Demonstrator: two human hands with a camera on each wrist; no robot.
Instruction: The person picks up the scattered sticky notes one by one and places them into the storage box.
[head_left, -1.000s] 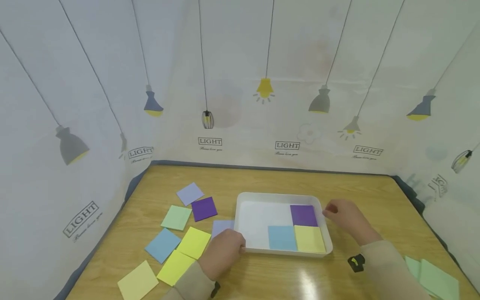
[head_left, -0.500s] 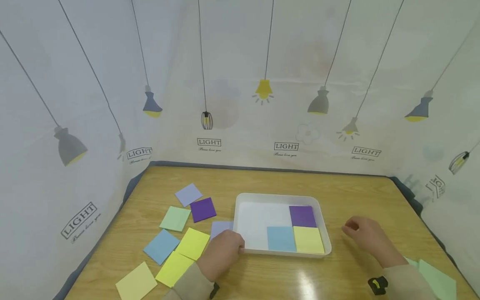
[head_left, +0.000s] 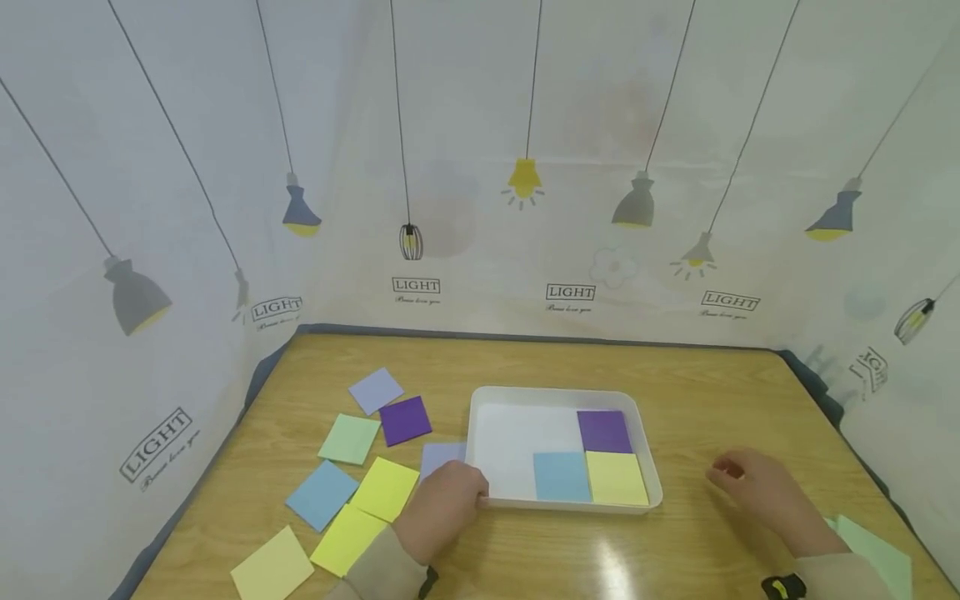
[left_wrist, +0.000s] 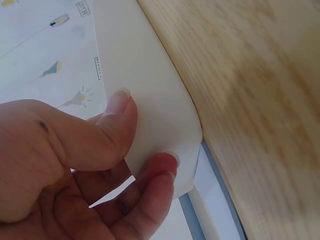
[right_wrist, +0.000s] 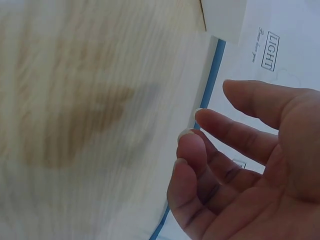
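While the left hand [head_left: 446,507] pinches a corner of the white tray [head_left: 513,433], the right hand [head_left: 759,490], loosely curled, holds nothing above the table [head_left: 551,550].

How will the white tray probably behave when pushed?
The white tray probably keeps its shape; its sides look straight. Being low and broad, it likely slides rather than tips. The blue square inside might shift into bare space beside it.

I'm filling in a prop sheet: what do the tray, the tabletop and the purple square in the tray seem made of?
White tray: probably plastic, smooth, with rounded, moulded-looking corners. Tabletop: wood or wood-look laminate, glossy, given its grain and bright reflection. Purple square: perhaps paper or card, matte, flat and crisp-edged.
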